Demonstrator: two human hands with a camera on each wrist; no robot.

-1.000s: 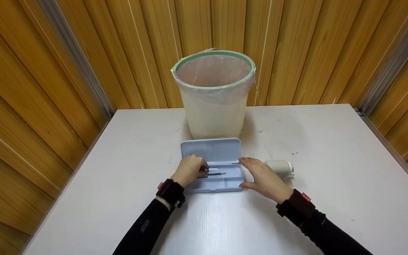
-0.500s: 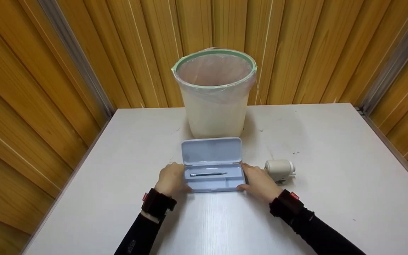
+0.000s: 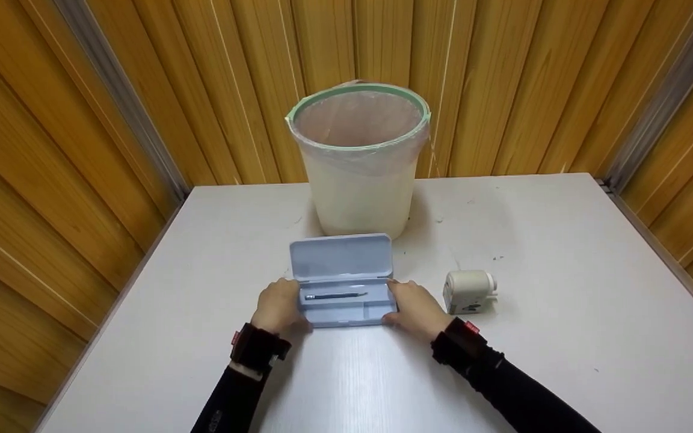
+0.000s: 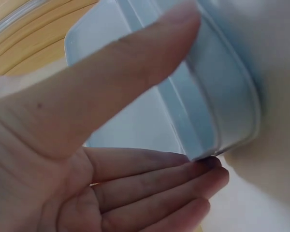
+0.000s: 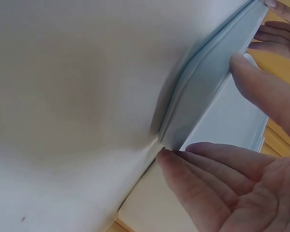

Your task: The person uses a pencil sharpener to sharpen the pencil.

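Note:
A light blue pencil case [image 3: 332,314] lies on the table with its lid [image 3: 341,257] raised at the back. A pencil [image 3: 335,295] rests in its long rear compartment. My left hand [image 3: 277,305] grips the case's left end; in the left wrist view, the thumb [image 4: 150,53] lies on the front corner and the fingers [image 4: 154,186] reach the back corner. At the right end, my right hand [image 3: 421,310] holds the case the same way, its thumb [image 5: 261,87] at the front and fingers [image 5: 193,179] at the rear corner.
Behind the case stands a tall cream bin [image 3: 361,198] with a green rim and a clear liner. A small beige bottle-like container [image 3: 467,291] with a white cap lies right of my right hand. Wood-panelled walls [image 3: 479,90] enclose the white table [image 3: 202,258].
My left hand has left the pencil in the case and moved to the case's left end. My right hand has closed on the right end. Both hands and the case have since shifted slightly left.

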